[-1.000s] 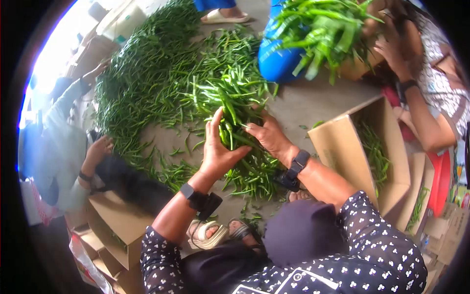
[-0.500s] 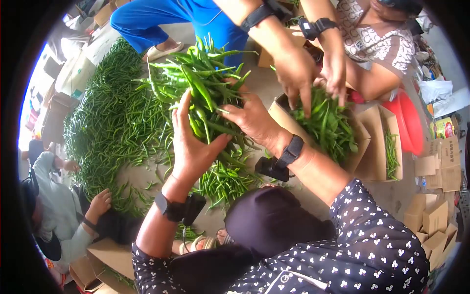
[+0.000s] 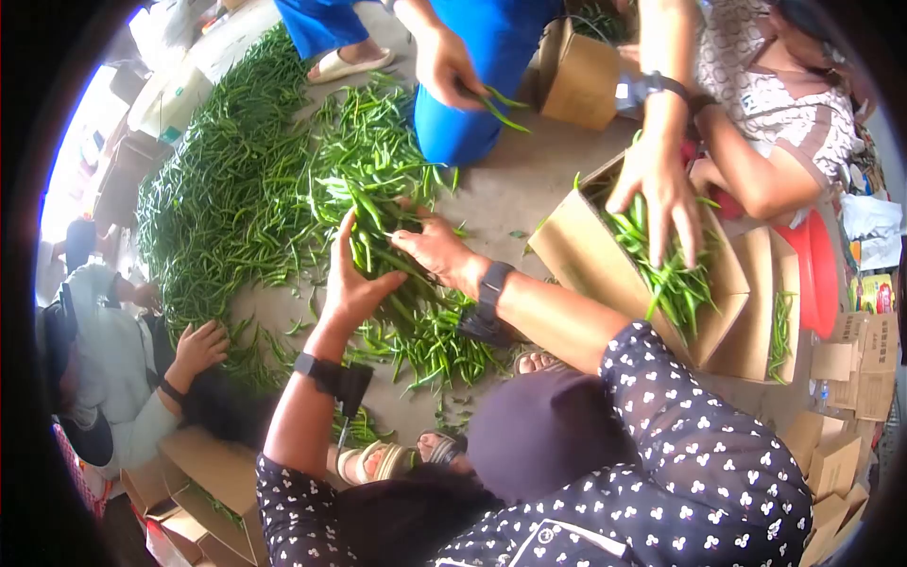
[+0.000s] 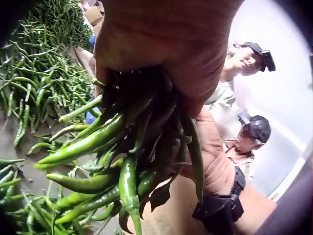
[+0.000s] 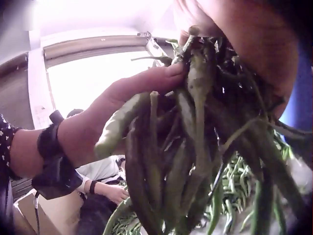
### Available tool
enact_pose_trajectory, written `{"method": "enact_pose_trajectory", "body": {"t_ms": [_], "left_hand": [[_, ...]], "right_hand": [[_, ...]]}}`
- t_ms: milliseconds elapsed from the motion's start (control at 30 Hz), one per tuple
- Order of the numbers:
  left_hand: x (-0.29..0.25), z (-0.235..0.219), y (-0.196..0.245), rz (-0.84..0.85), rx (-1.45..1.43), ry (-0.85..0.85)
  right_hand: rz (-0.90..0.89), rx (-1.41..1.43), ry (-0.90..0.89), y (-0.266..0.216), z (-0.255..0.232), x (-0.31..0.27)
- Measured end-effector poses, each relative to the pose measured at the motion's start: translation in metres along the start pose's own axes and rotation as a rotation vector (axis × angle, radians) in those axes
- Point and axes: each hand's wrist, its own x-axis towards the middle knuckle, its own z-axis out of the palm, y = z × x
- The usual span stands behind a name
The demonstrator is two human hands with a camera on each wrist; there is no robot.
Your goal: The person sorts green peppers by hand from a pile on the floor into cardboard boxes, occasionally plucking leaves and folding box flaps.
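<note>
Both hands grip one thick bunch of green chili peppers (image 3: 357, 200) between them, above the floor. My left hand (image 3: 354, 291) holds it from the near left, with the thumb along the underside. From the right, my right hand (image 3: 439, 253) curls its fingers round the same bunch. In the left wrist view, glossy chili peppers (image 4: 98, 147) stick out below the palm in several directions. Stems and pods hang down in the right wrist view, where the left hand (image 5: 142, 88) reaches in from the side. Below lies a small heap of chili peppers (image 3: 435, 350).
A large pile of chili peppers (image 3: 227, 208) spreads across the floor at left. At right stands a cardboard box (image 3: 590, 260) with chili peppers, another person's hand (image 3: 657, 194) on them. Beyond it are a narrower box (image 3: 742, 326) and a red basin (image 3: 817, 274). Someone sits at left.
My hands keep hold of the bunch. The person opposite has put a big handful of chili peppers into the box and drawn one hand back, with a few chili peppers in it.
</note>
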Motion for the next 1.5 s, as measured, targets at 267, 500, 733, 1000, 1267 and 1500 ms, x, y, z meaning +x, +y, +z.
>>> {"method": "enact_pose_trajectory", "body": {"t_ms": [267, 500, 733, 1000, 1267, 1500], "left_hand": [[0.000, -0.041, -0.077, -0.306, 0.096, 0.089], [0.004, -0.028, -0.065, -0.264, 0.976, 0.239], [-0.031, 0.095, -0.013, 0.517, 0.756, -0.446], [-0.075, 0.113, -0.060, 0.764, 0.970, -1.020], [-0.014, 0.024, -0.074, 0.594, 1.513, -0.513], [0.015, -0.030, -0.040, 0.266, 1.503, -0.073]], "right_hand": [[0.248, -0.191, -0.257, 0.032, 0.011, 0.038], [-0.075, -0.774, -0.138, -0.005, -0.050, 0.013], [0.149, -1.691, 0.027, -0.023, -0.176, -0.149], [0.192, -2.036, -0.106, 0.001, -0.181, -0.201], [0.054, -1.874, 0.055, 0.014, -0.181, -0.156], [0.159, -1.859, 0.068, 0.013, -0.178, -0.123]]}}
